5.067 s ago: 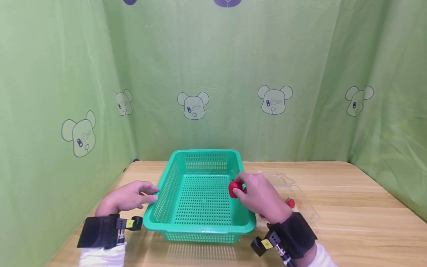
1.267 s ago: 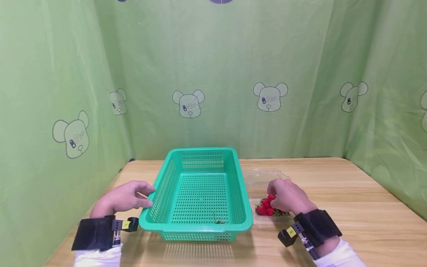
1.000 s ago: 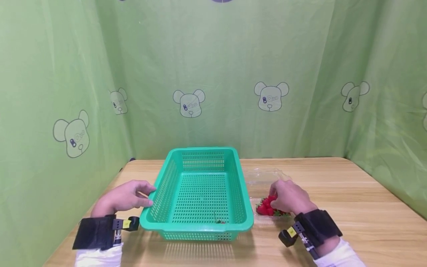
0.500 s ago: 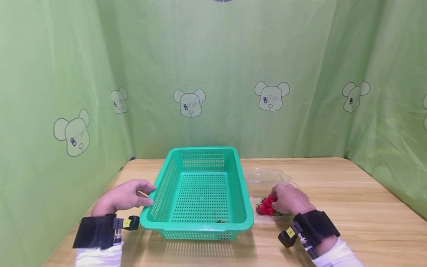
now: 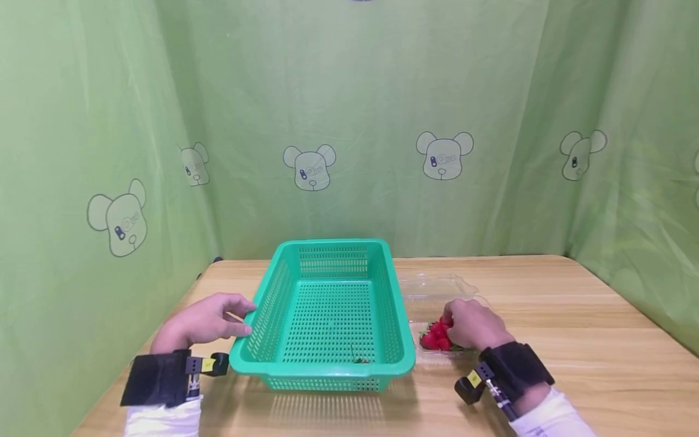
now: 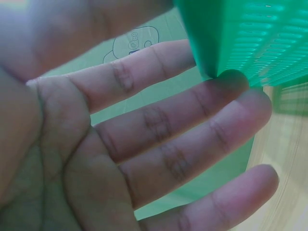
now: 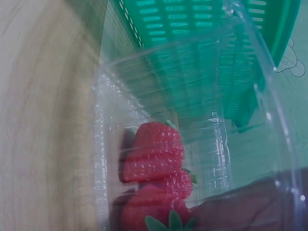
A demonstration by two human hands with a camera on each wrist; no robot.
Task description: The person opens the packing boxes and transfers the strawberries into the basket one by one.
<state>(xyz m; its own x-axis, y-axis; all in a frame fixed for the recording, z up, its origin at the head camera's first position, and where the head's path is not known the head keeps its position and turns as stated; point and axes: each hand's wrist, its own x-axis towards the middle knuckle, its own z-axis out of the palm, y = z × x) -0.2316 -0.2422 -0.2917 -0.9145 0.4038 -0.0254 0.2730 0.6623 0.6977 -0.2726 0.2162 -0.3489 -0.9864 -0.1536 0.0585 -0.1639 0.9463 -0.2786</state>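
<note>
In the head view, my left hand (image 5: 210, 318) touches the left rim of a green plastic basket (image 5: 322, 369). Its fingers are spread and fairly straight in the left wrist view, with fingertips (image 6: 231, 82) at the rim's underside. My right hand (image 5: 475, 325) reaches into a clear plastic clamshell box (image 5: 415, 346). Its thumb and index finger close around a red strawberry (image 5: 446, 320) at the top of the pile; part of it is hidden by the hand. More strawberries (image 7: 154, 151) with green leaves lie below and beside it.
One strawberry (image 5: 360, 362) with a long stem lies in the basket's near right corner, mostly hidden by the rim. The box's clear lid (image 5: 437, 285) is folded back behind it. A wooden table (image 5: 590, 340) carries everything, with green curtains (image 5: 371, 121) on three sides.
Earlier, my right hand held a strawberry over the basket; that hand is now back at the box, and a strawberry lies in the basket. In the last second both hands have barely moved.
</note>
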